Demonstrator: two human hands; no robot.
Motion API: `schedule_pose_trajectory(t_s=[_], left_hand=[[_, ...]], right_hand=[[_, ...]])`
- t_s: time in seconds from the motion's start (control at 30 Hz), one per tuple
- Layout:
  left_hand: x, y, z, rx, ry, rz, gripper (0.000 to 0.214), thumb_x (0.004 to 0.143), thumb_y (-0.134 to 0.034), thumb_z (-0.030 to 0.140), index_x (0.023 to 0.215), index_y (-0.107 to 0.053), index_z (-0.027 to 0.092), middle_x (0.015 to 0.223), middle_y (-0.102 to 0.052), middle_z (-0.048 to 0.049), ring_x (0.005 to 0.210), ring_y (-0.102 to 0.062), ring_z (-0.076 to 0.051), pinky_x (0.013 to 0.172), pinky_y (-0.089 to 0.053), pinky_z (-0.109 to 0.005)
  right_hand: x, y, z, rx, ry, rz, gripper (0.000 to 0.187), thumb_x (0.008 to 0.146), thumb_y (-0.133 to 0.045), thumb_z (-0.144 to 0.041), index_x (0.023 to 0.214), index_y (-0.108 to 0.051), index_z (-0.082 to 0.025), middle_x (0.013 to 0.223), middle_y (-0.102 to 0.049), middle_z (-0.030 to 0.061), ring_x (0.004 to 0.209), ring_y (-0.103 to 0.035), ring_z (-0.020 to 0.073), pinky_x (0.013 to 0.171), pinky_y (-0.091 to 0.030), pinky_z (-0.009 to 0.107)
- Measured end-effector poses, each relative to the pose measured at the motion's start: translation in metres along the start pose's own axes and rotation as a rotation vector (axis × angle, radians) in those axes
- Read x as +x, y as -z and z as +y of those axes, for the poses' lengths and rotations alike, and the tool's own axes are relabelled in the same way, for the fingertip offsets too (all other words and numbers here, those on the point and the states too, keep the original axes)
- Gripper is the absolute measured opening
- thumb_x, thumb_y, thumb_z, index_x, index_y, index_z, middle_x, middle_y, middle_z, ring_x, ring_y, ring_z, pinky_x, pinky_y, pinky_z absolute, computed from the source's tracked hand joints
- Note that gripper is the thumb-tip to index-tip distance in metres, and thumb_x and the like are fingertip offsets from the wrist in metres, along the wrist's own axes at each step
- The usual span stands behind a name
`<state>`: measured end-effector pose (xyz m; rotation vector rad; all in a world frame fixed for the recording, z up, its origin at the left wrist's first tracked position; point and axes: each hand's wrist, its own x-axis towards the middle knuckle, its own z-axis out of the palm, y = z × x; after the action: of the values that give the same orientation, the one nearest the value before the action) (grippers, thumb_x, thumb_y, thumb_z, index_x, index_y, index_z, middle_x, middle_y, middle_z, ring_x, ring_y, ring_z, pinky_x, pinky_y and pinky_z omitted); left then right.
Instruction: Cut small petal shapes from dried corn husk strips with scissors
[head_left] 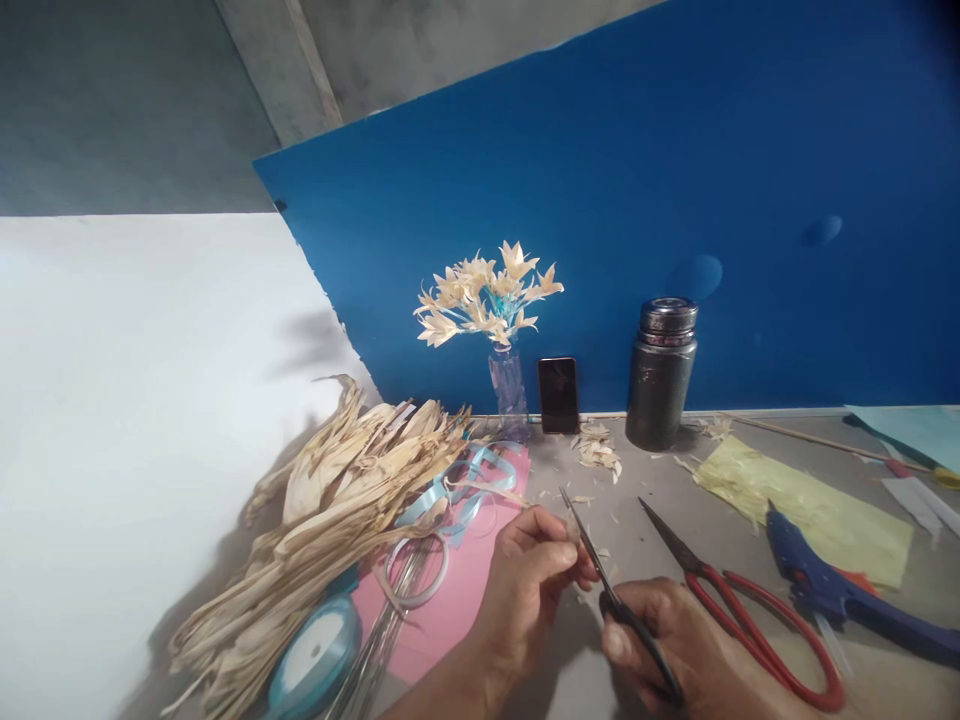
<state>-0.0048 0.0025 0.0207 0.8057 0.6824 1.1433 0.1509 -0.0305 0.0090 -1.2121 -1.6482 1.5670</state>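
My right hand [660,640] grips a pair of black-handled scissors [592,555], their narrow blades pointing up and away from me. Close beside the blades, my left hand [536,565] is pinched at the fingertips around something too small to make out. A pale husk strip [487,489] lies just beyond the left knuckles. To the right of my right hand rest larger red-handled scissors [750,610]. Small pale scraps [598,450] of husk are scattered on the grey table [555,475] past my hands.
At left are dried corn husks [330,510], a blue ribbon roll [319,650], thin wires [390,620], a tape ring [442,575] and pink paper [450,590]. Behind stand husk flowers [480,290] in a vase [510,390], a phone [559,395] and a dark jar [661,375]. A blue glue gun [825,590] lies right.
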Motion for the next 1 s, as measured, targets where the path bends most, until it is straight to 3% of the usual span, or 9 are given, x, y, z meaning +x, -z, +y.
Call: schedule_pose_trajectory(t_s=[0.13,0.33,0.63,0.83,1.0], left_hand=[[0.000,0.001,0.001,-0.013,0.001,-0.022,0.015,0.064,-0.067,0.014,0.068,-0.053,0.018,0.063,-0.066,-0.0020,0.058,-0.060,-0.015,0.061,-0.043,-0.027],[-0.002,0.001,0.001,-0.018,0.030,-0.017,0.015,0.066,-0.069,0.015,0.069,-0.054,0.017,0.068,-0.066,-0.0025,0.060,-0.061,-0.014,0.059,-0.041,-0.024],[0.010,0.010,-0.009,0.108,0.104,0.064,0.023,0.066,-0.078,0.021,0.073,-0.057,0.016,0.070,-0.067,-0.0033,0.058,-0.060,-0.012,0.056,-0.043,-0.024],[0.048,0.013,-0.004,0.438,0.120,0.139,0.017,0.071,-0.071,0.021,0.074,-0.055,0.016,0.067,-0.065,-0.0024,0.059,-0.059,-0.012,0.056,-0.045,-0.024],[0.115,-0.012,-0.006,0.602,0.157,0.125,0.015,0.082,-0.071,0.022,0.086,-0.062,0.011,0.079,-0.068,-0.0078,0.066,-0.063,-0.015,0.060,-0.049,-0.026]], right_hand=[[-0.003,0.001,-0.006,-0.037,-0.066,0.009,0.061,0.073,-0.061,-0.074,0.049,-0.042,-0.022,0.045,-0.041,-0.0036,0.045,-0.034,0.0095,0.046,-0.027,0.024],[0.001,0.009,0.010,-0.109,0.066,0.090,0.066,0.079,-0.049,-0.081,0.054,-0.049,-0.019,0.050,-0.045,-0.0017,0.050,-0.035,0.0114,0.050,-0.024,0.027],[0.002,0.013,0.001,0.008,0.074,0.237,0.064,0.079,-0.051,-0.079,0.058,-0.053,-0.019,0.053,-0.040,-0.0037,0.052,-0.032,0.0120,0.050,-0.023,0.027],[0.007,0.033,0.010,0.123,0.058,0.486,0.062,0.084,-0.050,-0.077,0.062,-0.056,-0.019,0.051,-0.039,-0.0048,0.049,-0.033,0.0117,0.049,-0.023,0.026],[0.015,0.058,0.012,0.127,0.101,0.633,0.059,0.082,-0.055,-0.074,0.060,-0.059,-0.019,0.047,-0.041,-0.0045,0.047,-0.034,0.0115,0.047,-0.022,0.025]])
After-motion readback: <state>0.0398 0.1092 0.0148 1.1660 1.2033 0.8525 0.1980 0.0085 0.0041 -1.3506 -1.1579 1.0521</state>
